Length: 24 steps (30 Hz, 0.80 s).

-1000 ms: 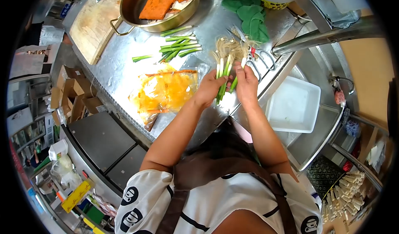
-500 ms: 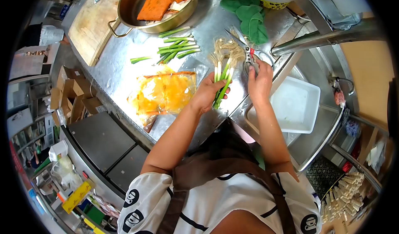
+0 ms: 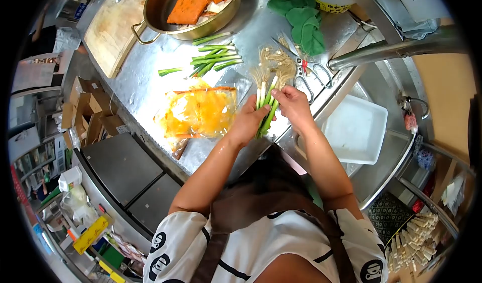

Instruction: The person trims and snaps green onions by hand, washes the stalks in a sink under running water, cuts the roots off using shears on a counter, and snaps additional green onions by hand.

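Note:
My left hand (image 3: 247, 119) is closed round a small bunch of green onions (image 3: 262, 98), roots pointing away from me. The thumb and fingers of my right hand (image 3: 294, 105) pinch the bunch on its right side. Cut-off roots (image 3: 278, 59) lie just beyond the bunch. Scissors (image 3: 301, 66) with a red mark rest on the metal counter right of them, touched by neither hand. Several cut green onion pieces (image 3: 213, 60) lie farther left. Nearer me is a clear bag of orange-yellow food (image 3: 201, 113).
A brass pan (image 3: 221, 23) with orange slabs stands at the back, beside a wooden board (image 3: 114, 34). A green cloth (image 3: 307, 29) lies at the back right. On the right, a white tub (image 3: 355, 129) sits in the sink, below a metal pipe (image 3: 396, 48).
My right hand first went from the bunch to the scissors, then came back left to the bunch. The scissors stay on the counter. My left hand keeps its hold, slightly lower.

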Each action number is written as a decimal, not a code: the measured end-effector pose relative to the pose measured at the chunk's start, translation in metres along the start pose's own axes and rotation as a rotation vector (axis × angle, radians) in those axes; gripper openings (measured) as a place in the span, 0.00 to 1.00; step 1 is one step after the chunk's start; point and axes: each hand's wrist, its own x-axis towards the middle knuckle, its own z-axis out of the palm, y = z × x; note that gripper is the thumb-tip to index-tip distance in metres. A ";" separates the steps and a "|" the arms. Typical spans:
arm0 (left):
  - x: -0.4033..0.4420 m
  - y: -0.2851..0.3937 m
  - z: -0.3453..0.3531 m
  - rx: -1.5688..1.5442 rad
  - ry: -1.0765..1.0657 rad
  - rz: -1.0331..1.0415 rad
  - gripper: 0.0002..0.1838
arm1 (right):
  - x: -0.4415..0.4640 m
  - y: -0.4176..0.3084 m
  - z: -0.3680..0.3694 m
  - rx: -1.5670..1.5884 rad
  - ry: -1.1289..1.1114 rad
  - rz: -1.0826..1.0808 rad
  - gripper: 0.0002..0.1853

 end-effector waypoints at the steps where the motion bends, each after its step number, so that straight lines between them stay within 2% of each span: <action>1: -0.001 -0.001 0.001 -0.082 -0.013 0.009 0.16 | 0.001 0.001 0.000 0.195 -0.065 0.099 0.09; 3: -0.006 0.002 0.003 -0.202 -0.065 0.025 0.16 | 0.004 0.000 -0.005 0.295 -0.044 0.084 0.09; 5: -0.011 0.007 0.006 -0.189 -0.084 0.010 0.16 | 0.005 -0.007 -0.009 0.408 -0.027 0.082 0.08; 10: -0.005 -0.002 0.000 -0.092 -0.175 0.012 0.17 | 0.005 -0.012 -0.013 0.389 -0.090 0.067 0.08; 14: -0.002 0.010 0.004 -0.296 -0.212 -0.094 0.18 | 0.001 -0.009 -0.013 0.349 -0.116 0.075 0.09; 17: 0.002 0.007 0.007 -0.239 -0.121 -0.084 0.17 | -0.006 -0.006 -0.009 0.237 -0.090 0.016 0.08; 20: 0.001 0.008 0.006 -0.258 -0.124 -0.138 0.16 | -0.008 -0.006 -0.006 0.106 -0.053 -0.028 0.08; 24: 0.006 -0.004 0.004 -0.205 -0.151 -0.102 0.16 | -0.001 -0.002 -0.015 -0.091 -0.079 -0.059 0.09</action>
